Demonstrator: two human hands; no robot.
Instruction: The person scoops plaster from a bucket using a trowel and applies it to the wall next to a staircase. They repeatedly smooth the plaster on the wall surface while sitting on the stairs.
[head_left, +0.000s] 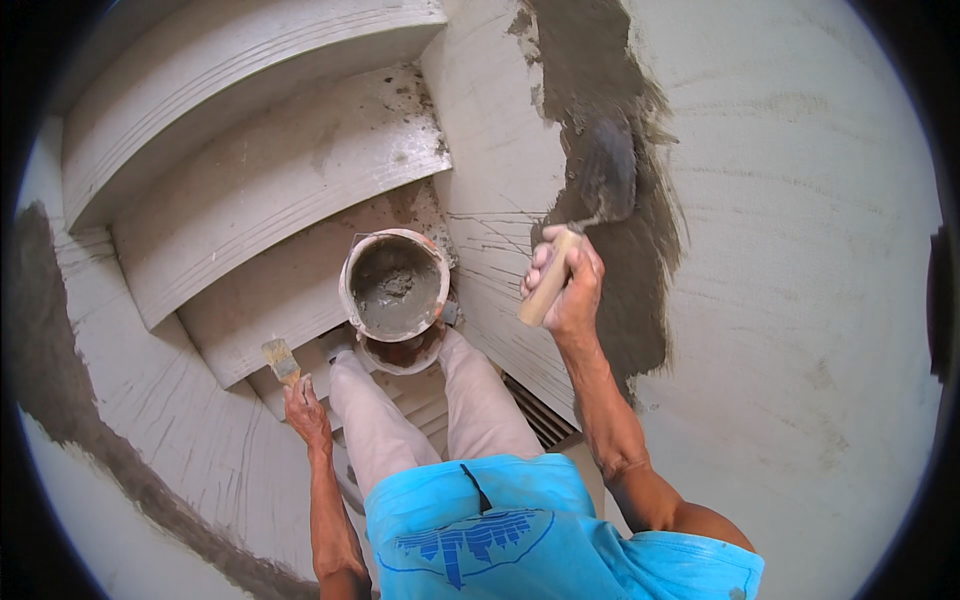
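Observation:
My right hand (566, 281) grips the wooden handle of a trowel (608, 165), whose blade lies against the dark wet mortar band (645, 325) on the right wall. Low on the left, my left hand (306, 408) holds a flat paintbrush (279, 355) with bristles up. Between the hands, a white bucket (394, 284) of grey wet mortar sits above a second container (405, 360), mostly hidden, near my shins.
Curved pale steps (260, 205) rise at the upper left. Another dark mortar band (60, 360) runs along the left wall. A dark slatted opening or grate (540, 420) lies beside my right leg, and more steps (410, 410) show between my legs.

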